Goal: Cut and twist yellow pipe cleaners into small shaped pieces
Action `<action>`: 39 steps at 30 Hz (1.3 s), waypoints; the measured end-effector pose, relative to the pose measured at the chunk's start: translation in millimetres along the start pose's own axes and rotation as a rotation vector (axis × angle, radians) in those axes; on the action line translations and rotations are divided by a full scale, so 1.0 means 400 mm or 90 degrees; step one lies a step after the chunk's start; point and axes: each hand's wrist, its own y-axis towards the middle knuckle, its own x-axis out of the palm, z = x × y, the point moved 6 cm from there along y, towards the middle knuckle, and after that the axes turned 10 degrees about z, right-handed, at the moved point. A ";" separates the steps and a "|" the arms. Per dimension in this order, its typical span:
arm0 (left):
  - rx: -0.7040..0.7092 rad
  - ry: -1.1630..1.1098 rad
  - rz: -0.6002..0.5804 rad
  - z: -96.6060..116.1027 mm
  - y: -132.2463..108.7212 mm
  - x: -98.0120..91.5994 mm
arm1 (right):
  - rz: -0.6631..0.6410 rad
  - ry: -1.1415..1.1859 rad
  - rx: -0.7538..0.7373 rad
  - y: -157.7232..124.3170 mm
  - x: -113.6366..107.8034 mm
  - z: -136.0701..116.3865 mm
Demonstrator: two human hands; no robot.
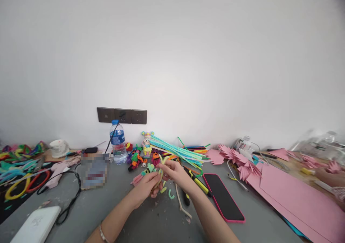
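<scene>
My left hand and my right hand meet above the grey table. Both are closed on a pale yellow pipe cleaner, whose ends stick up between the fingers. Part of it is hidden by my hands. Short bent green pipe cleaner bits lie just below them, and a long beige pipe cleaner lies beside my right wrist. Pliers with yellow and black handles rest partly behind my right forearm. Just beyond my left hand is a small green, black and pink fuzzy piece.
A water bottle and a small figure stand near the wall, beside bundled blue-green pipe cleaners. A pink-cased phone, pink paper sheets and another person's hand are to the right. A white power bank lies front left.
</scene>
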 end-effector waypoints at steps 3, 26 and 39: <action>0.005 -0.009 0.033 -0.001 0.007 -0.011 | -0.044 0.083 -0.003 0.037 0.033 0.014; 0.030 -0.062 0.088 0.006 0.018 -0.023 | 0.097 0.014 -0.076 0.050 -0.076 0.045; 0.008 0.030 -0.005 -0.003 0.006 -0.020 | -0.017 0.137 -0.027 0.033 0.005 0.071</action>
